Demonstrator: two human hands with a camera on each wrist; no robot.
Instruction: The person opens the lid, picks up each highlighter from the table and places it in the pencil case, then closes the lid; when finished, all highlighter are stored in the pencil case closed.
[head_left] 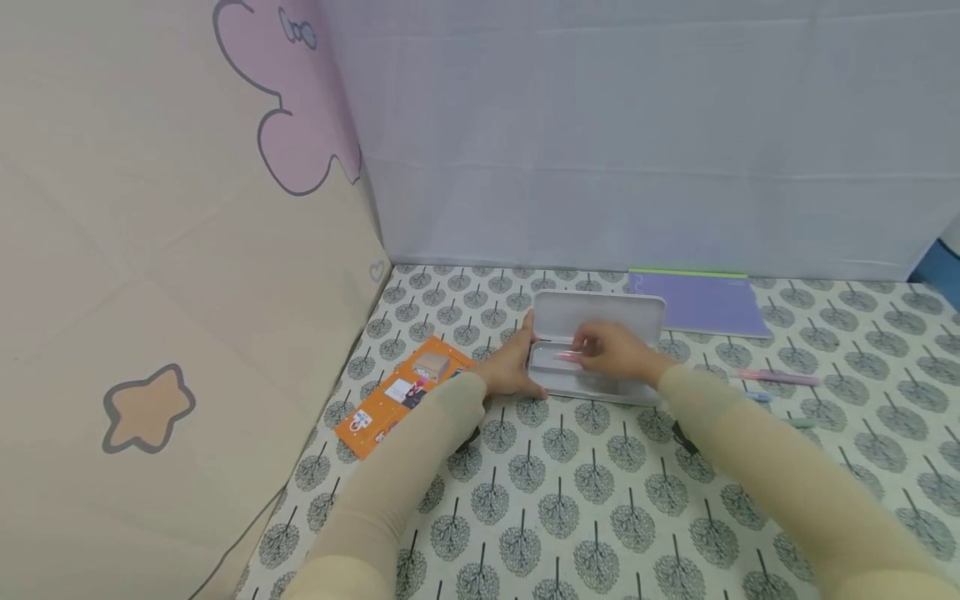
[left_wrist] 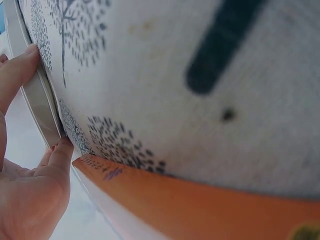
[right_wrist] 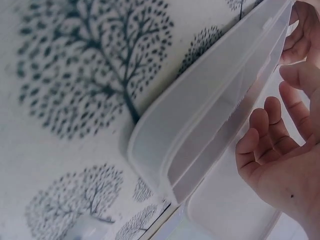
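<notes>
A white pencil case [head_left: 600, 312] lies on the cloth with its lid folded back. My left hand [head_left: 512, 367] spreads along its left side, fingers fairly straight; in the left wrist view, fingertips [left_wrist: 31, 50] touch the case's edge. Over the inner tray is my right hand [head_left: 618, 352], reaching down to a pink pen [head_left: 567, 356] that lies partly under its fingers. The right wrist view shows that hand [right_wrist: 285, 155] with loosely bent fingers above the case [right_wrist: 155, 135], a gap between thumb and index finger, and nothing visible in it.
A purple notebook [head_left: 705, 304] lies behind the case, to the right. An orange printed sheet [head_left: 397, 392] is at the left. Right of my right arm lie a pink-purple pen [head_left: 780, 377], a blue pen [head_left: 759, 397] and a green pen [head_left: 799, 423].
</notes>
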